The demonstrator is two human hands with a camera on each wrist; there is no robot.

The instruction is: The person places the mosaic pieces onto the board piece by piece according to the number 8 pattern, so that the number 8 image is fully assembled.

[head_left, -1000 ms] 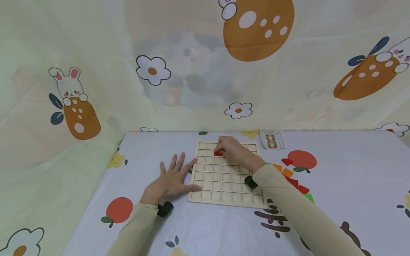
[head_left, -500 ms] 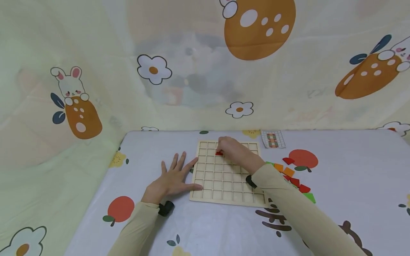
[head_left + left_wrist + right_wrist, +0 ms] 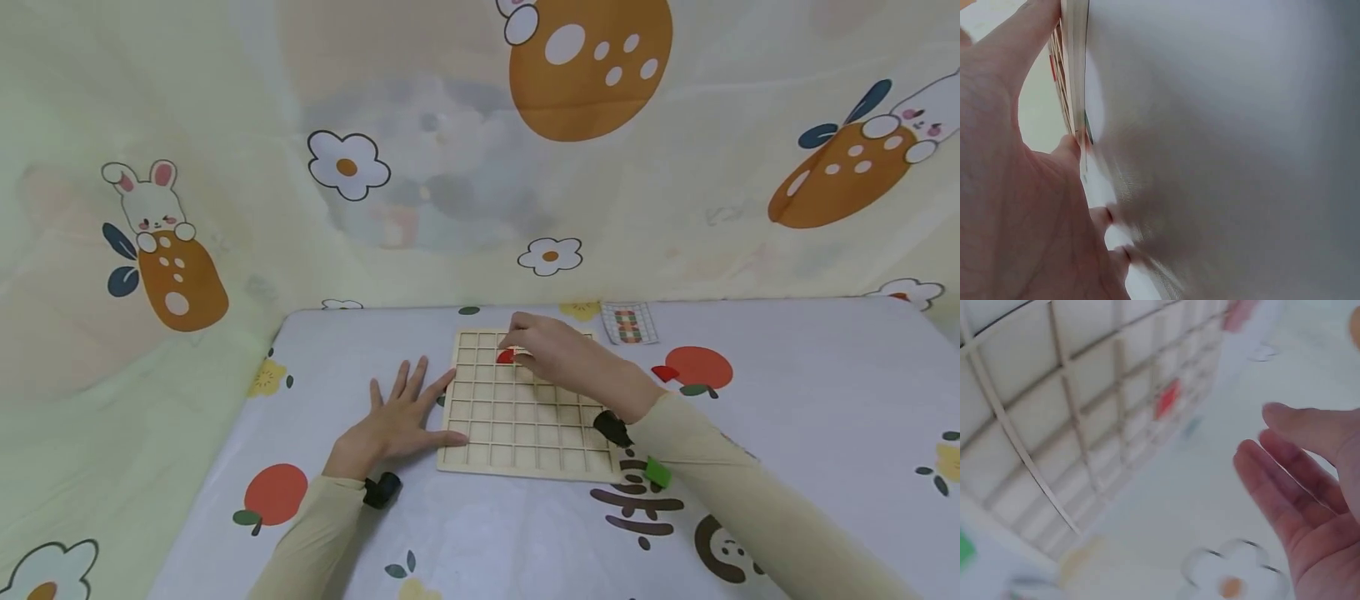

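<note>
Overlapping the grid board point(image 3: 526, 435) (printed card point(image 3: 630, 323) beyond), both hands point(image 3: 393, 429) point(image 3: 562, 354) have parted, empty fingers point(image 3: 1263, 487).

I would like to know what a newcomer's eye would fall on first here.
Probably the red piece on the wooden grid board, toward its far edge, beside the right hand. Next, perhaps, the left hand, spread at the board's left edge, and the rabbit printed at left on the backdrop.

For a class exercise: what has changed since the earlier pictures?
The right hand has let go of the small flat red piece, opening and shifting right. Unchanged: the piece's place on the pale wooden grid board, and the left hand spread at the board's left edge.
</note>
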